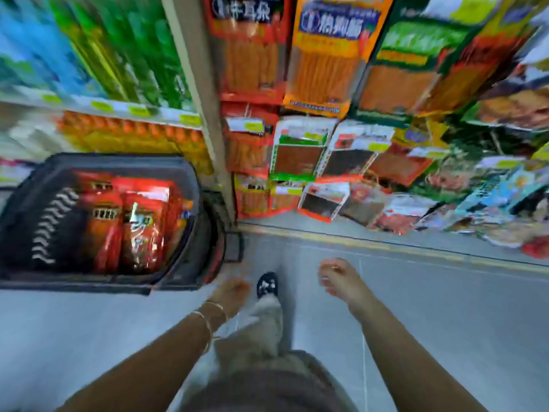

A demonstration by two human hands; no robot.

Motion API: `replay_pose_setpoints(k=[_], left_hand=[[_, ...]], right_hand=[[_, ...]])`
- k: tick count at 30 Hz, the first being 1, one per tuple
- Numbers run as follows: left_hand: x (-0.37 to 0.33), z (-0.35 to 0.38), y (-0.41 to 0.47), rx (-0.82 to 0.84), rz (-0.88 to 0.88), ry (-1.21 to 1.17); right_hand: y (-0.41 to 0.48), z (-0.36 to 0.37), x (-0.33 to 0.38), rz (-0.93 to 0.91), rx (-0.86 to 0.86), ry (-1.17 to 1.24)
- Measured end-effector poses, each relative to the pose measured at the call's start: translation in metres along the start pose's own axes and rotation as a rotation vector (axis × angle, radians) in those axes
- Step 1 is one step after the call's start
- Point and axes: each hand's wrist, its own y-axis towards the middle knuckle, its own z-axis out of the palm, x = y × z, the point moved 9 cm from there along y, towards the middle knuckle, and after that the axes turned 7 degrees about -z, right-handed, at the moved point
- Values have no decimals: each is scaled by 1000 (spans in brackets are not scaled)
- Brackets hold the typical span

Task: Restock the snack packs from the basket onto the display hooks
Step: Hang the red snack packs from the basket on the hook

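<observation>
The left hand (pixel 233 292) hangs low over the floor, just beside the basket's near right corner. It is seen from the back and smeared by motion. Nothing is seen in it, but how far its fingers are curled cannot be told. Thin gold-coloured bangles (pixel 209 318) are worn on its wrist. The right hand (pixel 337 276) is held apart from it, its fingers loosely curled and nothing gripped.

Between the hands a dark shoe (pixel 266 284) with white markings and a pale, loose trouser leg (pixel 261 322) are seen on the smooth grey floor (pixel 445 322).

The snack packs (pixel 139 230) stand upright in the basket (pixel 98 285) at the left. They are glossy red plastic pouches with orange-brown panels; their print is too blurred to read. The basket is dark, with rounded corners and a thick rim, and a white zigzag pattern is seen on its left inner wall. Its left edge is cut off by the frame.

To the right of a pale upright post (pixel 196 84), hanging packs (pixel 300 150) are ranged in overlapping rows: flat rectangular pouches in red, orange, green and white, several with clear windows. The display hooks are hidden behind them. A yellow line (pixel 356 243) is painted along the floor below. To the left of the post, a shelf edge (pixel 101 106) with yellow-green tags is streaked by blur.
</observation>
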Motion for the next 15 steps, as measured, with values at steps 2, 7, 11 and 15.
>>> replay_pose_setpoints(k=[2,7,11,15], left_hand=[[51,1,-11,2,-164,51],[119,-30,-24,-74,-234,114],[151,-72,-13,-83,-269,-41],[172,-131,-3,-134,-329,-138]], right_hand=[[-22,26,-46,132,60,-34],[-59,92,-110,267,391,-337],[-41,136,-91,303,434,-457],[-3,202,-43,265,475,-558]])
